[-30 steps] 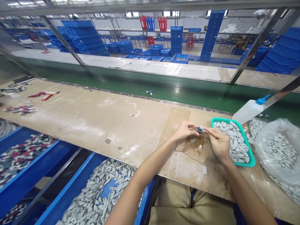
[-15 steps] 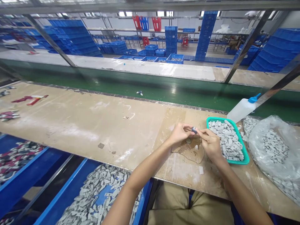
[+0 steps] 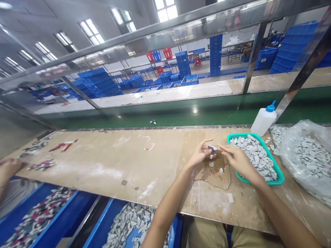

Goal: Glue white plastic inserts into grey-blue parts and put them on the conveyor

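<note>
In the head view, my left hand (image 3: 201, 154) pinches a small dark-blue and white piece (image 3: 210, 149) between thumb and fingers, its index finger raised. My right hand (image 3: 239, 160) is just to the right, fingers stretched out and apart from the piece; no object shows in it. Below both hands lies a worn piece of cardboard (image 3: 216, 179) with a small round disc (image 3: 211, 165) and a white scrap on it. Beside my right hand stands a green basket (image 3: 279, 176) full of flat grey-white pieces (image 3: 254, 151).
A white squeeze bottle (image 3: 263, 122) with a blue cap stands behind the basket. At right is a clear plastic bag (image 3: 291, 141) of grey pieces. Blue bins (image 3: 97, 224) of parts sit below the table edge. Another person's hand (image 3: 10, 168) is at far left. A green conveyor (image 3: 170, 115) runs behind.
My right hand has moved away from the small piece, which stays in my left hand. The view has tilted up and turned left, bringing another person's hand into sight.
</note>
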Available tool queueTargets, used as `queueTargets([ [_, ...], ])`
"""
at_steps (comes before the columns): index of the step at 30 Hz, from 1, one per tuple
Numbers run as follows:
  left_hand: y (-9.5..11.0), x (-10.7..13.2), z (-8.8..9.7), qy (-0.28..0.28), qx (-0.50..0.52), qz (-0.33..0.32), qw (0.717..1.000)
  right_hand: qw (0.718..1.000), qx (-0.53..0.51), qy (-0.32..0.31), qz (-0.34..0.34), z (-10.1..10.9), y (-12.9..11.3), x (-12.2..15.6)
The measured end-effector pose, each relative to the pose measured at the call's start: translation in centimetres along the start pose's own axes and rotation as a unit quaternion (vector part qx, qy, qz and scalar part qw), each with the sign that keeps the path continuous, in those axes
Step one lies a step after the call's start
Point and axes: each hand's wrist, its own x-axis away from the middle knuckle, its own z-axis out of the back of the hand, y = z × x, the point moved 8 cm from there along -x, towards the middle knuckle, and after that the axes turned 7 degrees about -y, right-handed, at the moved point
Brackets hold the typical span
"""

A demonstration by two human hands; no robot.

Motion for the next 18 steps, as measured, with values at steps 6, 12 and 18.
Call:
queueTargets([
  [6, -0.4, 0.1, 4.2, 0.102, 0.223, 0.001, 0.970, 0.980, 0.039, 0.172, -0.097, 5.9, 2.8, 1.0],
  [12, -0.3, 0.4, 6.7, 0.164, 0.254, -0.003, 0.953, 0.971, 0.184, 0.112, -0.104, 5.2, 5.8, 0.7],
  [18, -0.8, -0.8, 8.0, 0.213, 0.232, -0.005, 0.949, 0.953, 0.301, -0.020, -0.030, 2.1, 7.6, 0.9],
])
